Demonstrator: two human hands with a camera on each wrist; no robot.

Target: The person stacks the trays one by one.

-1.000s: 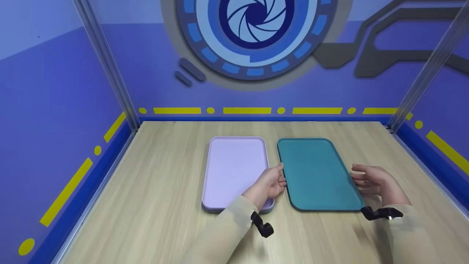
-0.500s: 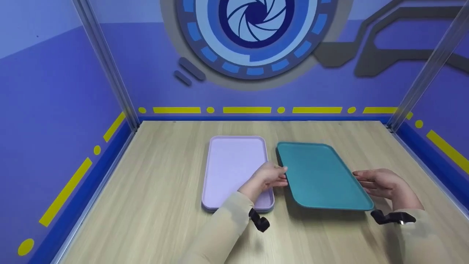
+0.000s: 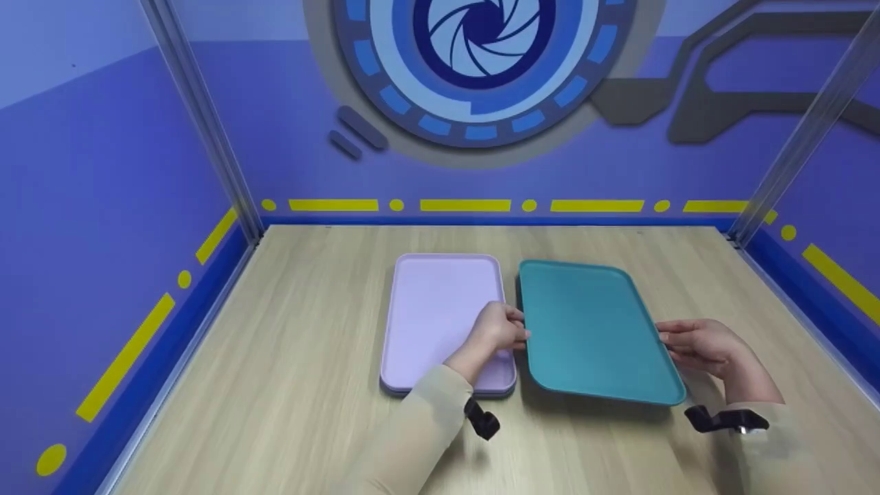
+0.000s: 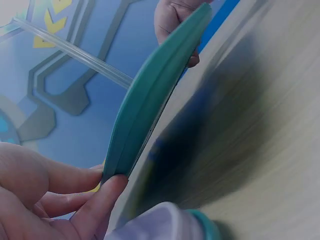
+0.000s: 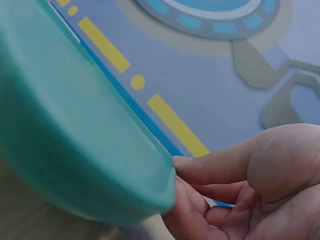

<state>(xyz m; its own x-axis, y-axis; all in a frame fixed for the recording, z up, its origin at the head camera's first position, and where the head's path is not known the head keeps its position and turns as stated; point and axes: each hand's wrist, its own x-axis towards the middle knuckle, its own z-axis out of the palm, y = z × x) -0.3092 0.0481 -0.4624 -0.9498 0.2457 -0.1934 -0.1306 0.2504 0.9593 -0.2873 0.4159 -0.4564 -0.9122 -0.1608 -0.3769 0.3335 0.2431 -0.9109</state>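
A green-teal rectangular tray (image 3: pixel 595 330) is held just above the table, its shadow showing below. My left hand (image 3: pixel 496 326) pinches its left rim, thumb on one side and fingers on the other, as the left wrist view shows. On the opposite long side, my right hand (image 3: pixel 705 347) pinches the right rim between thumb and fingers (image 5: pixel 192 212). Beside the held tray, under my left forearm, a lilac tray (image 3: pixel 440 309) tops a small stack. In the left wrist view, the lilac rim (image 4: pixel 155 225) has a teal rim (image 4: pixel 205 225) beneath it.
The wood-grain table (image 3: pixel 309 344) is enclosed by a blue printed back wall (image 3: pixel 275 137) and side walls. Metal posts (image 3: pixel 199 117) stand at the back corners. Black wrist-camera mounts (image 3: pixel 481 419) sit on both sleeves.
The teal tray has come up off the table between my hands. Over the last half second it has shifted left, toward the lilac stack, with both hands moving along.
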